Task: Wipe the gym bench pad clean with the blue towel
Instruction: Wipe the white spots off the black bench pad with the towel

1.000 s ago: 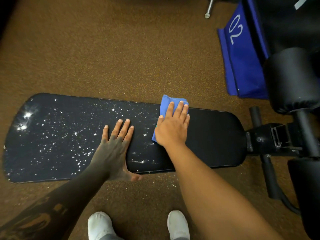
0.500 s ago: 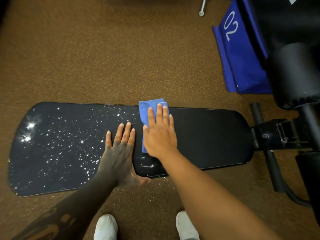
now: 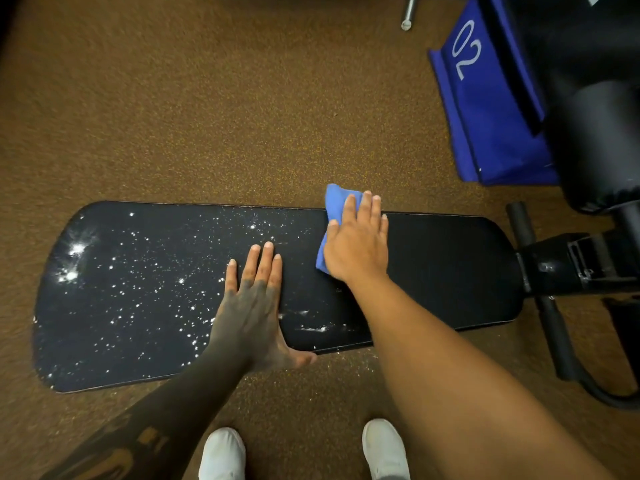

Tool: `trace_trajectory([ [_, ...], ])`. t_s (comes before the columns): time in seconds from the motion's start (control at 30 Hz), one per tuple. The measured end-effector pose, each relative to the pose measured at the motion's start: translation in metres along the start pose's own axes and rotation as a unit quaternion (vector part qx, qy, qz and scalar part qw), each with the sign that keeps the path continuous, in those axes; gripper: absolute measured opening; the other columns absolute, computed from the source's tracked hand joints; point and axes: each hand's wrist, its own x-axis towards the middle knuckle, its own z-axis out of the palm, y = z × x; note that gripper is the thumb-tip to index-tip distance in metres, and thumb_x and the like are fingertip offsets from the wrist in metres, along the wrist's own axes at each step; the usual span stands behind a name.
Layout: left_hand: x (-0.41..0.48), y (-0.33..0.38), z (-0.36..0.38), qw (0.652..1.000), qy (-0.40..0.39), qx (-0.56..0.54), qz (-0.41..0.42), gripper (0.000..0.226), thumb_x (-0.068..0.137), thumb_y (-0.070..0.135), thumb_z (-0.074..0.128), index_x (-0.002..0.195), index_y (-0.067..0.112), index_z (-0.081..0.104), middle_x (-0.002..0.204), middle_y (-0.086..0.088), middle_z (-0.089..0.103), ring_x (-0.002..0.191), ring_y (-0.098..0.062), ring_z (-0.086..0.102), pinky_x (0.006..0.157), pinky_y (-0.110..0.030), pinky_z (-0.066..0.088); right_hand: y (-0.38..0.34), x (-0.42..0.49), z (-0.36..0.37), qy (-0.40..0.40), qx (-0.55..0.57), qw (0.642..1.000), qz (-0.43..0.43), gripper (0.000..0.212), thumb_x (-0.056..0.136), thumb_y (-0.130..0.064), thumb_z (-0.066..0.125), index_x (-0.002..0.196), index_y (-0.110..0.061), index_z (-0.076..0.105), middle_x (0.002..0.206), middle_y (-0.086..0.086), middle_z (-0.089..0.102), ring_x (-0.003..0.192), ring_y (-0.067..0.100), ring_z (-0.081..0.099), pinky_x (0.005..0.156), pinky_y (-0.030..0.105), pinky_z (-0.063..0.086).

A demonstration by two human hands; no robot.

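A long black gym bench pad (image 3: pixel 450 271) lies across the view over the brown floor. White droplets speckle its left half; the right half looks dark and plain. My right hand (image 3: pixel 358 244) lies flat on the folded blue towel (image 3: pixel 334 202) and presses it onto the pad near the far edge, right of the middle. The towel sticks out past my fingers and over the far edge. My left hand (image 3: pixel 254 299) rests palm down on the pad, fingers spread, with the thumb over the near edge.
The bench's black metal frame (image 3: pixel 568 265) and roller pads (image 3: pixel 602 140) stand at the right. A blue cloth marked 02 (image 3: pixel 485 109) hangs at the upper right. A metal bar end (image 3: pixel 407 24) shows at the top. My white shoes (image 3: pixel 384 452) stand below the pad.
My right hand slid the towel left half a second ago and has now swept it back right and toward the far edge. My left hand stays put.
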Motion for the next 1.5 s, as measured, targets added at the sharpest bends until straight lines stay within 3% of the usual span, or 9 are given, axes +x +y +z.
trace_trajectory([
  [0.07,0.0,0.0,0.0,1.0,0.001,0.003,0.002,0.164,0.04,0.108,0.034,0.156,0.0,-0.008,0.166,-0.016,-0.021,0.152,-0.031,-0.024,0.125,-0.058,-0.003,-0.013,-0.001,-0.001,0.003,-0.001,1.0,0.028,0.063,0.102,-0.037,0.03,0.157,-0.011,0.013,0.165,0.017,0.002,0.152,0.032,-0.005,0.123,0.048,0.001],
  [0.27,0.0,-0.001,0.002,1.0,0.002,0.009,0.01,0.163,0.04,0.109,0.035,0.157,-0.002,0.006,0.167,-0.019,-0.007,0.155,-0.034,-0.011,0.124,-0.061,0.006,-0.001,-0.058,0.004,-0.034,-0.022,0.992,-0.119,0.065,0.103,-0.04,0.025,0.158,-0.017,0.0,0.166,0.012,-0.012,0.152,0.026,-0.016,0.122,0.045,-0.004],
  [0.47,-0.001,0.002,0.0,1.0,-0.001,0.012,0.008,0.162,0.039,0.108,0.038,0.157,0.002,0.008,0.168,-0.018,-0.005,0.155,-0.034,-0.01,0.123,-0.064,0.005,-0.015,-0.022,0.004,-0.022,-0.011,0.999,-0.048,0.065,0.103,-0.04,0.027,0.158,-0.015,0.005,0.166,0.015,-0.006,0.152,0.03,-0.011,0.123,0.048,0.001],
  [0.7,-0.001,0.001,0.001,1.0,0.002,0.009,0.007,0.162,0.04,0.109,0.034,0.157,0.001,0.007,0.168,-0.018,-0.006,0.155,-0.034,-0.011,0.123,-0.064,0.004,0.007,-0.101,0.013,-0.045,-0.009,0.994,-0.103,0.066,0.103,-0.043,0.023,0.158,-0.018,-0.001,0.166,0.011,-0.014,0.151,0.026,-0.018,0.123,0.047,-0.001],
  [0.93,0.0,-0.001,0.001,1.0,0.001,0.01,0.016,0.163,0.038,0.109,0.033,0.157,0.004,-0.003,0.167,-0.017,-0.014,0.154,-0.033,-0.017,0.124,-0.061,-0.003,-0.009,-0.065,0.009,-0.019,-0.003,0.999,-0.03,0.066,0.103,-0.041,0.025,0.158,-0.015,0.002,0.166,0.014,-0.009,0.152,0.029,-0.012,0.123,0.048,0.0],
  [1.1,-0.001,-0.02,-0.001,0.997,0.004,0.027,0.068,0.159,0.042,0.109,0.036,0.158,0.004,0.006,0.168,-0.017,-0.006,0.155,-0.032,-0.01,0.123,-0.063,0.002,0.01,-0.12,0.015,-0.052,-0.02,0.989,-0.137,0.065,0.103,-0.043,0.023,0.158,-0.019,0.0,0.167,0.008,-0.009,0.152,0.025,-0.015,0.123,0.047,0.001],
  [1.23,-0.001,-0.032,-0.004,0.995,-0.006,0.042,0.09,0.16,0.041,0.109,0.035,0.158,0.005,0.003,0.168,-0.016,-0.01,0.155,-0.032,-0.014,0.123,-0.063,0.0,0.033,-0.109,0.01,-0.025,-0.009,0.999,-0.029,0.061,0.103,-0.041,0.02,0.158,-0.019,0.004,0.167,0.007,-0.007,0.153,0.026,-0.011,0.123,0.049,0.005],
  [1.33,-0.003,-0.032,-0.005,0.996,-0.003,0.041,0.082,0.164,0.039,0.112,0.031,0.157,0.003,0.001,0.168,-0.016,-0.009,0.155,-0.032,-0.014,0.124,-0.062,-0.001,0.009,-0.117,0.015,-0.009,0.001,0.999,0.031,0.064,0.102,-0.041,0.018,0.158,-0.015,0.003,0.166,0.011,-0.009,0.152,0.029,-0.012,0.123,0.049,0.004],
  [1.5,-0.008,-0.035,-0.002,0.998,0.003,0.03,0.059,0.165,0.037,0.11,0.035,0.157,0.001,0.004,0.168,-0.017,-0.005,0.155,-0.034,-0.008,0.123,-0.063,0.005,0.008,-0.137,0.02,-0.034,-0.025,0.997,-0.059,0.063,0.104,-0.042,0.021,0.158,-0.018,0.0,0.166,0.008,-0.01,0.152,0.026,-0.016,0.123,0.048,-0.001],
])
